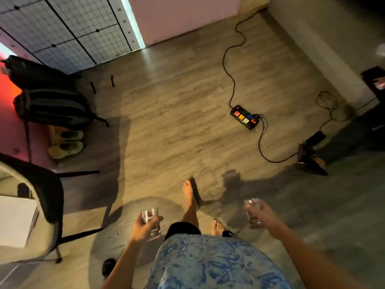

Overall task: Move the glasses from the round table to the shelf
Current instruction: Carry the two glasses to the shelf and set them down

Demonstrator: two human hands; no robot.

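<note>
My left hand (143, 227) is wrapped around a clear glass (151, 223), held upright above the wood floor (166, 132). My right hand (263, 215) is closed around a second glass (252, 212), well apart from the first. A power strip (245, 116) lies ahead of that grip.

**What we cannot make out**

We see both arms cut off by the near edge, and the shirt (216, 265) hides most of our legs. Our left hand (143, 228) covers the near side of its glass (151, 223); our right hand (263, 215) wraps its glass (252, 211), which is smeared by blur. The chair (41, 197) runs off the left edge. At the far right a dark object (375, 82) is cropped and too dim to name. The shoes (66, 142) sit partly under bags (50, 97).
</note>
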